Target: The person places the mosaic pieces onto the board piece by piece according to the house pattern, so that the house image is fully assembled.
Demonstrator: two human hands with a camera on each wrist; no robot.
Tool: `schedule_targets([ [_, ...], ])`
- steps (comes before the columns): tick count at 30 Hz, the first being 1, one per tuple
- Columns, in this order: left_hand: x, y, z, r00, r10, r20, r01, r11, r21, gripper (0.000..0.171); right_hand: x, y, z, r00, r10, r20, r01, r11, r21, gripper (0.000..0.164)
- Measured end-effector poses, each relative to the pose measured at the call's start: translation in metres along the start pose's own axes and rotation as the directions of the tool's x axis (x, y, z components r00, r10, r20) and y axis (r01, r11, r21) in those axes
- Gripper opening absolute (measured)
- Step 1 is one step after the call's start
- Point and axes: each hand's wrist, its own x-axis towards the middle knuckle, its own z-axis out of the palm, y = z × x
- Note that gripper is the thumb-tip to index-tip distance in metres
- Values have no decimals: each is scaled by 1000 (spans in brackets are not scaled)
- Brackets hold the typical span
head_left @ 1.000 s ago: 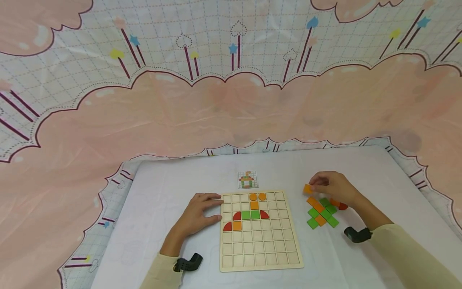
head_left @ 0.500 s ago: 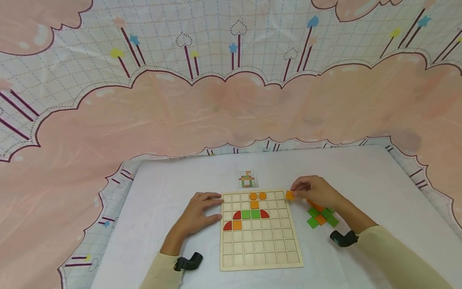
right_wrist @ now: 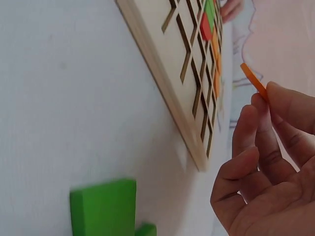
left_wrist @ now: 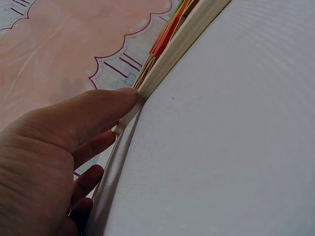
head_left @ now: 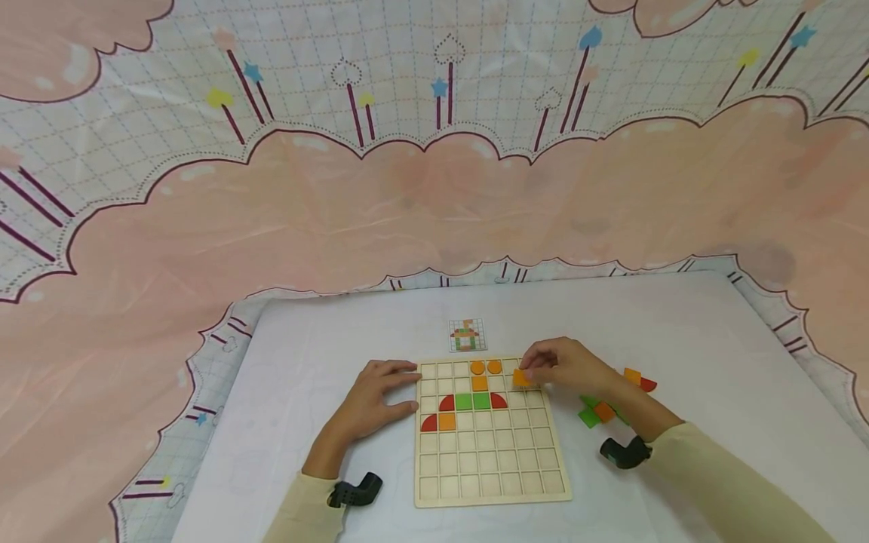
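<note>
My right hand (head_left: 566,366) pinches an orange square tile (head_left: 521,378) between thumb and fingertips, over the upper right of a wooden grid board (head_left: 489,486). In the right wrist view the thin orange tile (right_wrist: 254,82) tilts out from the fingertips. My left hand (head_left: 372,400) touches the board's left edge with thumb and fingertips. The left wrist view shows the thumb (left_wrist: 115,98) against that wooden edge. In the board's cells lie orange discs (head_left: 477,367), green squares (head_left: 463,401), red quarter circles (head_left: 498,400) and orange squares (head_left: 446,421).
A small pattern card (head_left: 467,335) lies behind the board. Right of it, partly under my right forearm, are loose green tiles (head_left: 588,417), orange tiles (head_left: 632,375) and a red piece (head_left: 648,385). A patterned cloth (head_left: 434,204) rises behind the white table (head_left: 326,324).
My right hand has moved left from the loose tiles to over the board, carrying the orange tile. The left hand stays at the board's left edge.
</note>
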Motion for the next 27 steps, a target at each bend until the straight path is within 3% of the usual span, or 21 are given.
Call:
schedule_targets([
  [14, 0, 2, -1, 1000, -1, -5, 1, 1000, 2, 47, 9, -11, 34, 992, -62, 108, 58, 998, 37, 9],
  [27, 0, 2, -1, 1000, -2, -1, 2, 1000, -9, 46, 17, -26, 67, 990, -95, 105, 96, 995, -8, 5],
])
